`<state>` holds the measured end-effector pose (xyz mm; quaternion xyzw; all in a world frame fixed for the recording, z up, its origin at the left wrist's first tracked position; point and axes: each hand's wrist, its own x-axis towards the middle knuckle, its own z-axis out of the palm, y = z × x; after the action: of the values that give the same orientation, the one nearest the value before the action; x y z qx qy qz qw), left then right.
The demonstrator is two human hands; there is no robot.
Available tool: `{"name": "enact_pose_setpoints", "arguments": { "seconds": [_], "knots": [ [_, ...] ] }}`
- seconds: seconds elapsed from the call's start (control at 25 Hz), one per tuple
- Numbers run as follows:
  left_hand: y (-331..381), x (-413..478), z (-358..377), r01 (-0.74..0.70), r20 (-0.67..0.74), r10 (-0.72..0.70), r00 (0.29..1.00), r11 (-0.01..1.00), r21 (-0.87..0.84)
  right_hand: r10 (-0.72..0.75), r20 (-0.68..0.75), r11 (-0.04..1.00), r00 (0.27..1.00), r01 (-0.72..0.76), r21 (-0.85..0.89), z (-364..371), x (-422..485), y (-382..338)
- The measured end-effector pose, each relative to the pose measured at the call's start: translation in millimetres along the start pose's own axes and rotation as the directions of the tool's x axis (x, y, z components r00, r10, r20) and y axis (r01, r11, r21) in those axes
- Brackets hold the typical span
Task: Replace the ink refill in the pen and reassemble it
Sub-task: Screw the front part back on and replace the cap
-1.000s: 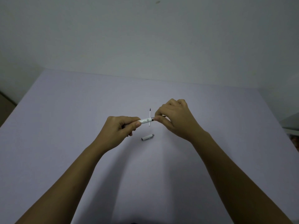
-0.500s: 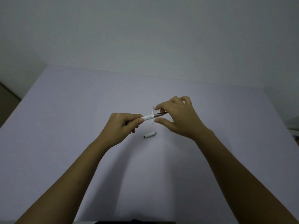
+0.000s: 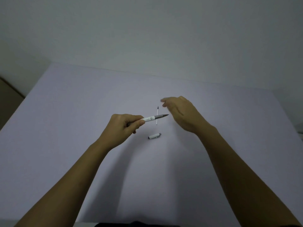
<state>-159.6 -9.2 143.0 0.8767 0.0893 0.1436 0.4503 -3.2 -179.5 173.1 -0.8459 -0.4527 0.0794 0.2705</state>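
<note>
My left hand (image 3: 122, 126) grips a white pen (image 3: 155, 117) by its rear, the grey tip section pointing right and slightly up, above the table. My right hand (image 3: 180, 114) hovers just right of the pen tip, fingers apart and blurred, holding nothing. A thin white ink refill (image 3: 157, 115) with a dark tip lies on the table behind the pen, running away from me. The white pen cap (image 3: 154, 136) with a grey end lies on the table below the pen.
A pale lilac table (image 3: 82, 120) spreads under everything and meets a plain wall at the back. Its left edge drops to a darker floor (image 3: 8, 99). Something dark shows at the table's near edge (image 3: 136, 224).
My right hand has let go of the pen's tip section and moved up and to the right, fingers spreading. The left hand keeps the pen, now tilted slightly upward.
</note>
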Motion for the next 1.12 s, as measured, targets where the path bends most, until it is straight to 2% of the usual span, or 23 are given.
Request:
{"name": "enact_pose_setpoints", "arguments": {
  "seconds": [0.08,0.16,0.32,0.44,0.56,0.72,0.84,0.96,1.12],
  "knots": [
    [-6.4,-1.7,-1.7,0.025,-0.001,-0.025,1.000,1.000,0.016,0.106,-0.055,0.985,0.993,-0.097,0.144,11.1,5.7,19.8],
    [-13.4,-2.8,-2.8,0.055,-0.008,-0.055,0.998,0.998,0.018,0.170,-0.010,0.983,0.985,-0.169,0.078,35.2,9.5,39.2],
    [-26.6,-3.5,-4.4,0.096,-0.010,-0.095,0.995,0.995,0.016,0.269,0.195,0.963,0.943,-0.268,-0.032,98.5,3.8,69.7],
    [-34.7,-2.8,-5.9,0.122,-0.002,-0.122,0.993,0.993,0.010,0.289,0.275,0.957,0.917,-0.277,-0.082,134.5,-5.7,82.4],
    [-42.0,-3.2,-7.3,0.140,-0.004,-0.140,0.990,0.990,0.018,0.269,0.291,0.961,0.918,-0.237,-0.140,155.9,-11.9,89.8],
    [-48.3,-4.5,-7.5,0.160,0.001,-0.160,0.987,0.987,0.012,0.285,0.217,0.956,0.934,-0.260,-0.135,163.2,-16.3,92.6],
    [-52.4,-3.0,-7.8,0.160,0.010,-0.160,0.987,0.987,0.017,0.291,0.179,0.956,0.940,-0.291,-0.022,146.6,-9.2,84.2],
    [-57.0,-0.3,-11.5,0.165,0.016,-0.165,0.986,0.986,0.041,0.238,0.035,0.960,0.971,-0.241,0.142,113.1,2.1,73.3],
    [-59.9,3.5,-14.1,0.166,0.021,-0.169,0.985,0.980,0.109,0.164,-0.100,0.966,0.981,-0.139,0.219,73.4,8.8,62.7]
  ]
}}
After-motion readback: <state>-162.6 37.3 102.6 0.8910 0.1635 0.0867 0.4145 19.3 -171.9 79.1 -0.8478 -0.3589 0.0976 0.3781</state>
